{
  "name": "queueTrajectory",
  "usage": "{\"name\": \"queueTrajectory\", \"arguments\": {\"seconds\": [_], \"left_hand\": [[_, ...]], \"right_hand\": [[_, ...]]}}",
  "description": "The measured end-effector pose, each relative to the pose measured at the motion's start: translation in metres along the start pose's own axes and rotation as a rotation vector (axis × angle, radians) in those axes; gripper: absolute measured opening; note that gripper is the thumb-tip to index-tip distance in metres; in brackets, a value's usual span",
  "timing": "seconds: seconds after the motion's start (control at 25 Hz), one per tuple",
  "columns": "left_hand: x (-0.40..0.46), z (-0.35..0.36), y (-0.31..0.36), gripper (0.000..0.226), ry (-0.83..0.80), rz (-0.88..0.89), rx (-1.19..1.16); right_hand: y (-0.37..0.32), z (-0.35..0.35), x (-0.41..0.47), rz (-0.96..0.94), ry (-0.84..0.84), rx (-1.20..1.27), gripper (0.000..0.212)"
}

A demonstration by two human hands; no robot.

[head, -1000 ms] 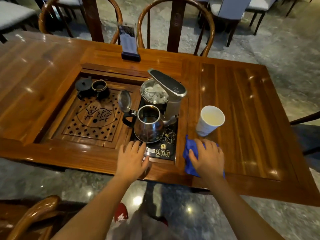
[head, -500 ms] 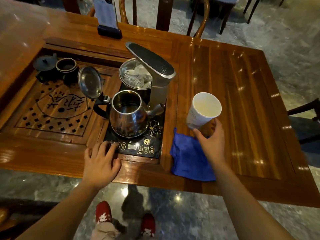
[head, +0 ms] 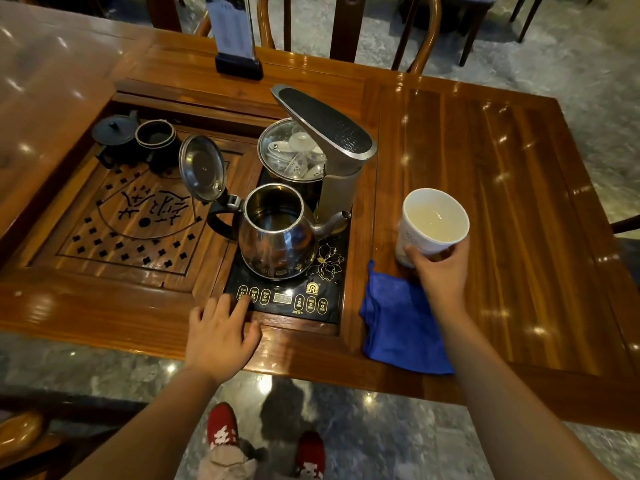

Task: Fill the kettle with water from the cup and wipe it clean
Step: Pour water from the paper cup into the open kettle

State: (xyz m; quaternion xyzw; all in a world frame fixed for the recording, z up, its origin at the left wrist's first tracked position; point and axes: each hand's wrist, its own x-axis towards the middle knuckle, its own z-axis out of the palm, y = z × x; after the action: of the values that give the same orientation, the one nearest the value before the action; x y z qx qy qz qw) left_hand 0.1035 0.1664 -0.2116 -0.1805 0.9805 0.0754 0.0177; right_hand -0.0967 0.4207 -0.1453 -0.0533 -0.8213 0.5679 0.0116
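Observation:
A shiny steel kettle (head: pixel 277 237) stands on the black heating panel (head: pixel 287 299) with its hinged lid (head: pixel 202 168) flipped up to the left, spout pointing right. To its right, a white paper cup (head: pixel 431 223) holding water stands on the table, and my right hand (head: pixel 441 271) is wrapped around its lower front. A blue cloth (head: pixel 398 323) lies flat on the table edge just below the cup. My left hand (head: pixel 221 334) rests flat, fingers spread, on the wooden rim with fingertips at the panel's left buttons.
Behind the kettle stand a glass-lidded pot (head: pixel 294 154) with small cups inside and a grey water dispenser arm (head: pixel 325 123). A dark teapot (head: pixel 114 133) and dark cup (head: pixel 156 136) sit on the carved tea tray (head: pixel 131 220). A sign stand (head: pixel 235 39) and chairs are at the far edge.
My right hand left the blue cloth, moved up to the cup and closed around it. The view came closer to the table. My left hand stayed by the panel.

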Motion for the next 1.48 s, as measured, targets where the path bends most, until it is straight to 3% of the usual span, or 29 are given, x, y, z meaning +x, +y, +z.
{"name": "queueTrajectory", "arguments": {"seconds": [0.4,0.72,1.12,1.48], "left_hand": [[0.001,-0.007,0.000,0.048,-0.031,-0.014,-0.033],[0.000,-0.010,0.000,0.047,-0.043,-0.016,-0.042],[0.000,-0.008,-0.001,0.046,-0.018,-0.010,-0.075],[0.000,-0.007,-0.002,0.047,-0.007,-0.009,-0.084]], "right_hand": [[-0.070,0.009,-0.040,-0.283,-0.127,-0.057,0.076],[-0.118,0.029,-0.040,-0.500,-0.175,-0.587,0.066],[-0.124,0.044,-0.044,-0.685,-0.051,-0.872,0.063],[-0.140,0.046,-0.043,-0.844,0.020,-0.982,0.069]]}}
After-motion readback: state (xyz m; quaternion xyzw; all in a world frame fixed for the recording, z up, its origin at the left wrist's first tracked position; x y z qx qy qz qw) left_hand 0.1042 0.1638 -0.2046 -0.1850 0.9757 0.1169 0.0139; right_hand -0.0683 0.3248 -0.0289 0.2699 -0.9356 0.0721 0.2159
